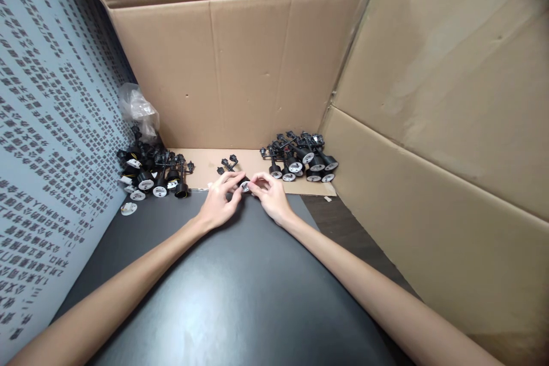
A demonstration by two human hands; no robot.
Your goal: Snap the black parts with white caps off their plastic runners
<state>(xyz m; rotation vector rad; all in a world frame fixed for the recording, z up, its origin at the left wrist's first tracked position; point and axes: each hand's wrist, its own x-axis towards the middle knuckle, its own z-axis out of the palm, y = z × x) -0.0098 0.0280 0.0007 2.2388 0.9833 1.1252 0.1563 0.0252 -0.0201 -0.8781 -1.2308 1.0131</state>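
Observation:
Between my hands lies a small black model street lamp (242,178), its lantern heads (229,163) pointing away from me and its round white base disc (245,186) facing me. My left hand (220,199) is closed around the lamp's base from the left, thumb and fingers on either side. From the right, my right hand (270,194) pinches at the edge of the white disc; its fingertips partly cover what they touch.
Several lamps with white discs are heaped at the right (300,160). Another heap (150,171), some with yellow wires showing, is at the left under a clear plastic bag (139,108). A loose white disc (128,209) lies nearby. Cardboard walls (257,68) enclose the grey mat (240,286).

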